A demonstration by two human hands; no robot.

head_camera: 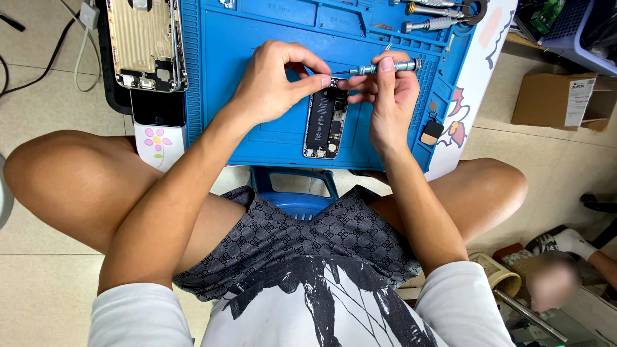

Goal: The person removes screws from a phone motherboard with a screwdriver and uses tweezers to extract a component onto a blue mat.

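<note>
Fingers of right hand pinching slim silver screwdriver; left hand steadying opened phone, black battery exposed.

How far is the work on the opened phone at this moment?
Done: the phone lies open on the blue mat, battery showing; a separate housing lies on the left. In hand: the right hand holds a screwdriver at the phone's top edge, left hand steadying. Left: the battery remains inside.

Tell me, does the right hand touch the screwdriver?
Touching. The head view shows the right hand gripping the screwdriver, with its fingers wrapped around the handle.
</note>
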